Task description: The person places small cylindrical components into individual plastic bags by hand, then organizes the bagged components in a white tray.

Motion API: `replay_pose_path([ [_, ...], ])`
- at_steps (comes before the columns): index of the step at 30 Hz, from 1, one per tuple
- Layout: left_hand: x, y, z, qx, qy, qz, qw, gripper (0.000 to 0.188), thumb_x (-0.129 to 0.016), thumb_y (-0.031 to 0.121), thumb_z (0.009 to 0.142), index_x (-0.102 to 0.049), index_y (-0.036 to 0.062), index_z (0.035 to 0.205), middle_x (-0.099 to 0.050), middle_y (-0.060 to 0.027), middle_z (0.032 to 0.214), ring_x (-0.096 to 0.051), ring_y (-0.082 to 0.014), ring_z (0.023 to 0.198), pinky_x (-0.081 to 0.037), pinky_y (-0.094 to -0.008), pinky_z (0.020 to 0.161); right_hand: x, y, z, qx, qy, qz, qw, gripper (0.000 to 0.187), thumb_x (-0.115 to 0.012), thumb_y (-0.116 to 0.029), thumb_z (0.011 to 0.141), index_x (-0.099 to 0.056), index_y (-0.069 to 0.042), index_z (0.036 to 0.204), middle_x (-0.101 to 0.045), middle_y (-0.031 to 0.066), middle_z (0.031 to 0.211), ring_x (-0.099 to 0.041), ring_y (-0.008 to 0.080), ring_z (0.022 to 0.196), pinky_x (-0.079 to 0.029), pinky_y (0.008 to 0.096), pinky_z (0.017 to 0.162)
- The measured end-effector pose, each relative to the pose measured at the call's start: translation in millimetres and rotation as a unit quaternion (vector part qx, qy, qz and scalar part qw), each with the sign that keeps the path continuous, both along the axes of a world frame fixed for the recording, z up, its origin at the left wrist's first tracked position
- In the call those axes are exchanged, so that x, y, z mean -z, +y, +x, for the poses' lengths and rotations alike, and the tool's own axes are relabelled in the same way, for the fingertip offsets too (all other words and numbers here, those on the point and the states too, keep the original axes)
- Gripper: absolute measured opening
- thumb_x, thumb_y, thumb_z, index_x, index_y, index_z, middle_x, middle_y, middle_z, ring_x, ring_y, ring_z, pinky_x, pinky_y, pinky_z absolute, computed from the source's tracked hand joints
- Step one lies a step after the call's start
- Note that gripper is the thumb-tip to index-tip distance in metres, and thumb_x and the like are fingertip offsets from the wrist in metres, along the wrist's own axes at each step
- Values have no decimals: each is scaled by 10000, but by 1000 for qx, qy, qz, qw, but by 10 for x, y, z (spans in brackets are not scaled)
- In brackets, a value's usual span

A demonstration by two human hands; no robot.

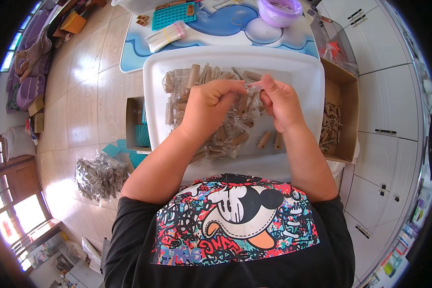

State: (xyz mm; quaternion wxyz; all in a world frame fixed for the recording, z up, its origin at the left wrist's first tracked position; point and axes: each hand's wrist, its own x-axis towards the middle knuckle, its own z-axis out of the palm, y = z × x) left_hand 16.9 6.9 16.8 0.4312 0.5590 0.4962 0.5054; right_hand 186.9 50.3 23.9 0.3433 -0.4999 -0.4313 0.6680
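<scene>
Over a white tray (152, 72), my left hand (211, 103) and my right hand (282, 103) meet with fingers pinched on the upper edge of a small see-through plastic bag (256, 103). A brown roll (243, 103) shows in or behind that bag; I cannot tell which. Beneath my hands lies a heap of brown rolls in clear bags (180, 103). Two loose brown rolls (264, 139) rest on the tray by my right wrist. The fingertips of my left hand are partly hidden.
Right of the tray stands a cardboard box (343, 93) with many thin brown pieces. Beyond it, a blue-and-white table (129, 53) bears a purple bowl (279, 17), a teal grid tray (174, 16) and a stack of plastic bags (165, 37). A bagged bundle (101, 175) lies on the floor left.
</scene>
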Motion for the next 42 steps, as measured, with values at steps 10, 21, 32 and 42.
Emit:
replay_pose_path([
  [10,-184,32,-36,-26,-206,-148,967,230,-486,56,878,-544,-7,1091,-624,-101,954,-591,-130,827,-507,-265,720,-5,-57,-11,20,0,41,999,223,-678,-259,784,-625,-44,758,-455,-92,560,-293,-5,471,-205,188,420],
  [21,-171,58,-271,-45,-74,-178,980,131,-606,115,824,-595,-3,880,-614,-32,724,-572,-86,654,-464,-221,598,-108,36,47,119,-56,206,970,268,-605,-272,843,-632,-9,802,-446,-79,578,-317,-10,481,-213,174,418],
  [32,-207,-91,584,165,413,98,890,211,-610,58,718,-583,69,926,-587,-104,886,-581,-261,825,-480,-350,677,-317,161,245,272,148,248,918,276,-542,-243,883,-592,26,851,-397,-43,539,-273,34,436,-189,198,405],
  [42,187,-16,1133,295,505,-87,807,295,-611,351,734,-628,67,813,-645,-103,784,-635,-276,737,-501,-376,627,-318,166,218,275,167,237,917,279,-544,-264,880,-603,4,831,-399,-31,546,-278,56,425,-203,216,416],
])
